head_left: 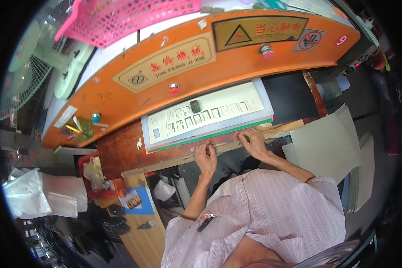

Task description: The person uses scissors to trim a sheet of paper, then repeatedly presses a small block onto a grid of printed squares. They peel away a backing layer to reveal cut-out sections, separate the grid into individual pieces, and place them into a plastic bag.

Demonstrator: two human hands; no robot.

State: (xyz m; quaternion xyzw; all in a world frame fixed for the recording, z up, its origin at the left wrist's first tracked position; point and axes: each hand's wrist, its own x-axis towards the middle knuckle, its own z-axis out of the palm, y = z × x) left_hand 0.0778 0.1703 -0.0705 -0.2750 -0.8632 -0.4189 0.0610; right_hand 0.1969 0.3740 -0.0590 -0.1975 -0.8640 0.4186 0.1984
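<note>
Orange machine panel (231,64) backs the bench (116,152); a dark block (195,106) covers part of the printed sheet (230,99), which runs lengthwise left to right, rising rightward. Before it, the left hand (205,160) has bent fingers, thumb apart; whether the right hand (254,144) grips, I cannot tell.

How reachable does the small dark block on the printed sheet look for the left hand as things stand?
Probably yes: the left hand is at the near wooden edge, only flat sheets and bare tabletop seem to lie between it and the small dark block, and nothing covers the block.
</note>
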